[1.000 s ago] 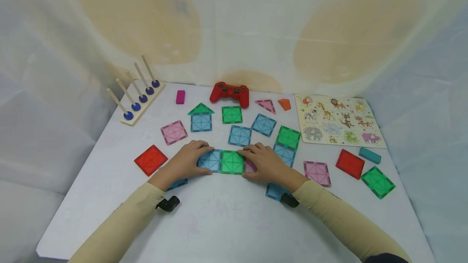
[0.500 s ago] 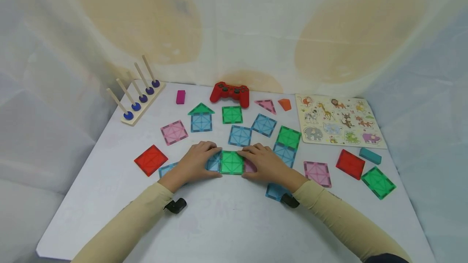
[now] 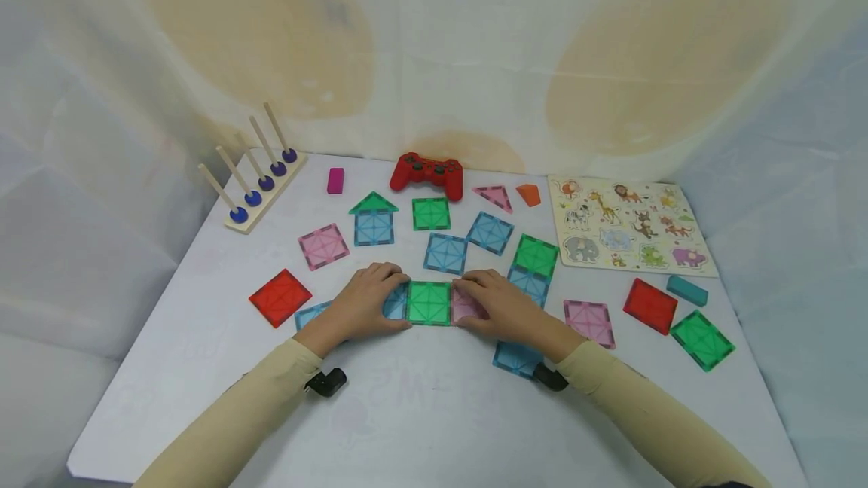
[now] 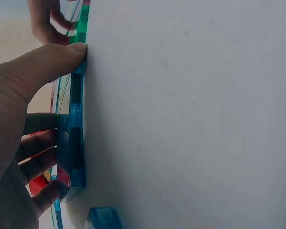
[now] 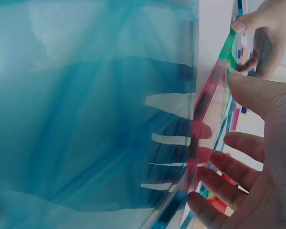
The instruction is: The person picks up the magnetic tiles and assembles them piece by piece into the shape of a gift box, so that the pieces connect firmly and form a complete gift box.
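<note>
Three magnetic tiles lie edge to edge in a row on the white table (image 3: pixel 420 413): a blue tile (image 3: pixel 396 300), a green tile (image 3: pixel 429 303) and a pink tile (image 3: pixel 468 306). My left hand (image 3: pixel 366 300) holds the blue tile, thumb on its near edge and fingers over the far side. In the left wrist view that blue tile (image 4: pixel 76 143) is seen edge-on under my thumb. My right hand (image 3: pixel 505 306) holds the pink tile the same way. The pink tile (image 5: pixel 205 119) shows edge-on in the right wrist view, behind another blue tile (image 5: pixel 86 119) close to the lens.
More tiles lie about: a blue one (image 3: pixel 517 358) by my right wrist, red ones (image 3: pixel 279 297) (image 3: pixel 649 305), a green one (image 3: pixel 701 337), pink ones (image 3: pixel 588 321) (image 3: pixel 323 245). At the back are a red controller (image 3: pixel 427 172), a peg rack (image 3: pixel 258 172) and an animal puzzle (image 3: pixel 627 224).
My left hand slid right over the blue tile. My right hand shifted right, uncovering more of the pink tile beside the green one.
</note>
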`<state>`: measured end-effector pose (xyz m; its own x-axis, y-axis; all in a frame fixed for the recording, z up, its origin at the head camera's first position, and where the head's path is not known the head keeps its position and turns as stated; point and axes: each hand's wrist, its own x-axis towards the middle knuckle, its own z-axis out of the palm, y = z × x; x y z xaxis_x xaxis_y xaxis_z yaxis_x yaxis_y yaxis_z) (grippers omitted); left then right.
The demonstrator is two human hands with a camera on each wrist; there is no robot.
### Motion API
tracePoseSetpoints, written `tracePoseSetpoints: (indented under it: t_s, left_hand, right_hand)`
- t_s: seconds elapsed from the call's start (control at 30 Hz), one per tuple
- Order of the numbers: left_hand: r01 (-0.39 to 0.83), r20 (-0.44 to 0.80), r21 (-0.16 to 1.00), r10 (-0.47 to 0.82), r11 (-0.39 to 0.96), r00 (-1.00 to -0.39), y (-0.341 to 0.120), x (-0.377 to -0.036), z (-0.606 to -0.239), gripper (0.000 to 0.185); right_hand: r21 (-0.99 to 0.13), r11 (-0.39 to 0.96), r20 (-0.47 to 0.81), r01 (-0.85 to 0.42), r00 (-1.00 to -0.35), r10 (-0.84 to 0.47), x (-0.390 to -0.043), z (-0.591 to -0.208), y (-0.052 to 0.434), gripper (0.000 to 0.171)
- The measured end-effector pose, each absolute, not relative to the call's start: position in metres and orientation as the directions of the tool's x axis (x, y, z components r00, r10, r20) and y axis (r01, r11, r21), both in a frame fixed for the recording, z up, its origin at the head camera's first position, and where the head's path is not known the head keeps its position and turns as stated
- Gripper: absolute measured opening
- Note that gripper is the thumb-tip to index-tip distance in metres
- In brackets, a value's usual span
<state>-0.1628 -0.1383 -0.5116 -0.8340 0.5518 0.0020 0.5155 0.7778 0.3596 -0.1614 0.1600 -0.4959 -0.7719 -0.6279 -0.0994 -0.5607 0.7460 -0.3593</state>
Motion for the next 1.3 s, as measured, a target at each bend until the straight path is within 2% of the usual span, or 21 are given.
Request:
tracePoseSetpoints:
  t_s: [0.27,0.43,0.6,1.3]
  left_hand:
    - [0.510,-0.011,0.372,0.553,0.776,-0.833,-0.141,-0.162,-0.510,0.077]
    - [0.519,0.001,0.378,0.559,0.767,-0.829,-0.142,-0.161,-0.510,0.078]
    - [0.523,0.005,0.378,0.563,0.764,-0.826,-0.142,-0.161,-0.511,0.078]
    - [0.511,-0.010,0.391,0.558,0.766,-0.830,-0.142,-0.161,-0.511,0.077]
  right_hand:
    - [-0.384,0.787,-0.087,-0.483,-0.830,-0.551,-0.158,-0.491,0.191,0.062]
    - [-0.359,0.815,-0.045,-0.454,-0.864,-0.501,-0.162,-0.491,0.212,0.062]
    - [-0.334,0.853,-0.083,-0.401,-0.889,-0.450,-0.165,-0.493,0.225,0.066]
    - [-0.338,0.844,-0.071,-0.418,-0.882,-0.465,-0.178,-0.498,0.241,0.064]
